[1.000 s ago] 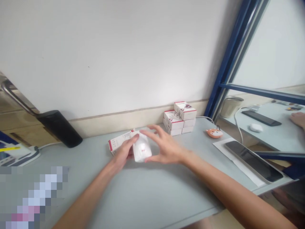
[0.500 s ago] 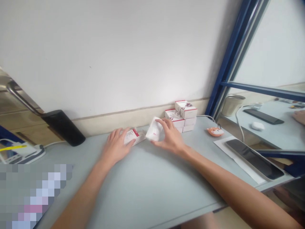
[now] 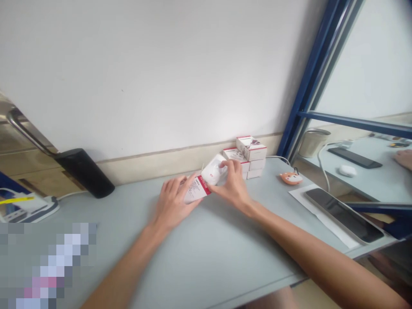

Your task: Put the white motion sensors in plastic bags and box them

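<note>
My left hand (image 3: 174, 201) grips a small white carton with a red band (image 3: 196, 189), holding it just above the grey table (image 3: 199, 262). My right hand (image 3: 232, 185) pinches a white rounded object with a red mark (image 3: 214, 174) right at the carton's open end. The two hands meet near the middle of the table, close to the wall.
A stack of matching red-and-white cartons (image 3: 249, 156) stands behind my right hand. A black cylinder (image 3: 84, 172) leans at the left. An orange fox figure (image 3: 290, 177), a dark tray (image 3: 344, 216) on paper and a metal cup (image 3: 313, 143) lie right. Another person's hand (image 3: 404, 158) rests far right.
My left hand picked the carton up from the table and brought it right. My right hand carried the white object back and now holds it against the carton's end.
</note>
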{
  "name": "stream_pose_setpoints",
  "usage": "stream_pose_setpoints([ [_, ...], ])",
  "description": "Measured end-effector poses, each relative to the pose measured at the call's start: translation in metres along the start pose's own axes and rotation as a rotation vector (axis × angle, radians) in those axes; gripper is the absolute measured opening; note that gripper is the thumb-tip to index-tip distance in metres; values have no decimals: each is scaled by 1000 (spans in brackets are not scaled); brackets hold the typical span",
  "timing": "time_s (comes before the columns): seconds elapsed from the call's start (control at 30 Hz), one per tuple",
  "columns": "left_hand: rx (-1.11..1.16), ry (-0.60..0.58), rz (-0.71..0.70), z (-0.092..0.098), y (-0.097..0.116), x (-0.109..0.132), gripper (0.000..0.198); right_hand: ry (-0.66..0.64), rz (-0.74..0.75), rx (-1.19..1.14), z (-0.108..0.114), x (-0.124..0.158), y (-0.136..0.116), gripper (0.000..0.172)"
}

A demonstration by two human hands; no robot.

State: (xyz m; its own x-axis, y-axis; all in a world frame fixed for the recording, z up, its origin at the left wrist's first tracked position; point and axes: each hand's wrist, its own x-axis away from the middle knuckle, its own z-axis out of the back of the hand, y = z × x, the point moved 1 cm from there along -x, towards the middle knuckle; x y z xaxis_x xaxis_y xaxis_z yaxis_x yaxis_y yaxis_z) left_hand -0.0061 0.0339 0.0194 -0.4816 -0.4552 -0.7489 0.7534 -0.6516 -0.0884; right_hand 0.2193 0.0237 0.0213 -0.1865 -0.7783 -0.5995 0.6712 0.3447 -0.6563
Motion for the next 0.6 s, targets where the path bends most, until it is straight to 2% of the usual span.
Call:
stream_pose_setpoints([
  [0.17,39,36,87,-8,4,6,65,-64,82,-71,-2,1,5,58],
  [0.37,107,63,200,-7,10,5,64,-101,126,-88,0,-1,9,57],
  [0.6,90,105,198,-9,14,6,62,-115,191,-32,3,-4,7,58],
])
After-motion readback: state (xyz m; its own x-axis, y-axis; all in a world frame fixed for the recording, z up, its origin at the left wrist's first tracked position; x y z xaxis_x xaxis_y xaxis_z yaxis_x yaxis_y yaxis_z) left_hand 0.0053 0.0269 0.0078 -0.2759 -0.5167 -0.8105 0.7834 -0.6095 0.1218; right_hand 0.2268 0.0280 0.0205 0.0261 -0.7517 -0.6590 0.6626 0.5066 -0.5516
